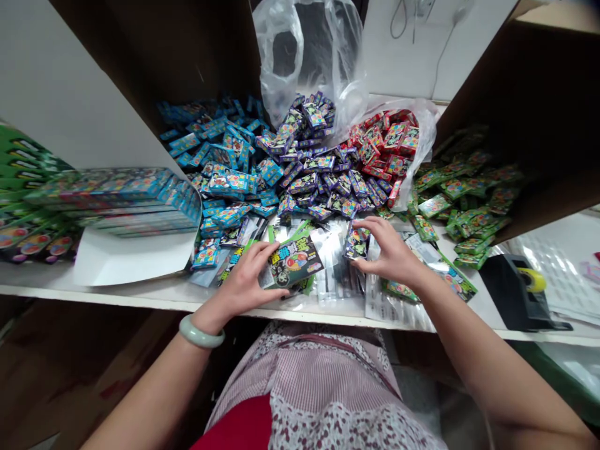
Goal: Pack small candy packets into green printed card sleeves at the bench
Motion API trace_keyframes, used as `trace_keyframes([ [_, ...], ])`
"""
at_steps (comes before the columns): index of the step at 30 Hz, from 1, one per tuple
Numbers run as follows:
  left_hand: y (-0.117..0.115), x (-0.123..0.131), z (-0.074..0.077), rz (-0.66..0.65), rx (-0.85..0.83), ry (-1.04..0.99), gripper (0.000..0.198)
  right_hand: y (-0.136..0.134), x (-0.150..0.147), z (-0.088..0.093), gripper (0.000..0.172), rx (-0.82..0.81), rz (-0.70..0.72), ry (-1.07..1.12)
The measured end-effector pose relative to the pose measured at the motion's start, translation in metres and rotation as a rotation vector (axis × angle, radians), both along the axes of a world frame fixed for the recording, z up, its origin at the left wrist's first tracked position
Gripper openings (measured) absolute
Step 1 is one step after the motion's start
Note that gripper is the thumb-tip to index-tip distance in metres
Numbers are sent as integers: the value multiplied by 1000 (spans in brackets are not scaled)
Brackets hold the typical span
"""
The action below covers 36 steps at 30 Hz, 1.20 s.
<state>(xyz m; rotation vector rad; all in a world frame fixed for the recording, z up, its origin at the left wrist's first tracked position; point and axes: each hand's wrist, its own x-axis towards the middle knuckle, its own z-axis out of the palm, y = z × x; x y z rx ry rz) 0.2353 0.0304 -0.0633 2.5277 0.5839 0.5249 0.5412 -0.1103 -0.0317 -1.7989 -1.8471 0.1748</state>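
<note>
Left hand (pixel 248 278): thumb and fingers clamped on the near and far edges of a black-and-green packet (pixel 297 261). Right hand (pixel 387 250): thumb and fingertips pinching a small purple box (pixel 357 240). A light edge grip, packet level, should avoid creasing. Beyond the left hand, blue boxes (pixel 228 181); between and beyond both, purple boxes (pixel 319 164); beyond the right, red boxes (pixel 396 134).

We wear a smooth, pale green bangle (pixel 201 332) on our left wrist (pixel 213 317). Our finely checked, pinkish garment (pixel 323 374) carries white trim (pixel 307 425) with dark reddish speckles and scalloped edges, beside plain red cloth (pixel 239 426).
</note>
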Motion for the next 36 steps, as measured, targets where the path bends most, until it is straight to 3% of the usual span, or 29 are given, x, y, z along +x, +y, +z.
trace_keyframes([
  [6, -4, 6, 2, -92, 26, -35, 95, -11, -19, 38, 67, -83, 179, -155],
  [11, -7, 6, 6, -130, 64, -3, 97, -5, -26, 46, 63, -186, 338, -300],
  [15, -10, 8, 4, -159, 23, -14, 100, 3, -28, 47, 62, -229, 392, -285],
  [17, -11, 9, 2, -162, 3, -27, 100, 7, -28, 46, 63, -257, 397, -252],
  [21, -13, 6, 0, -121, -14, -22, 98, 9, -32, 35, 80, -226, 351, -53],
  [22, -15, 5, 0, -92, -17, -23, 97, 9, -35, 30, 77, -185, 297, 12],
  [26, -21, 4, 1, -39, -48, -51, 98, 8, -56, 13, 37, -97, 121, 174],
  [29, -19, -3, 6, -36, -58, -75, 102, 16, -67, 8, 33, -119, 106, 326],
  [33, -13, -39, 26, 9, -42, -93, 102, 58, -74, 3, 28, -7, -61, 555],
  [36, -13, -72, 40, 24, -53, -113, 102, 114, -97, -10, 24, 36, 112, 384],
])
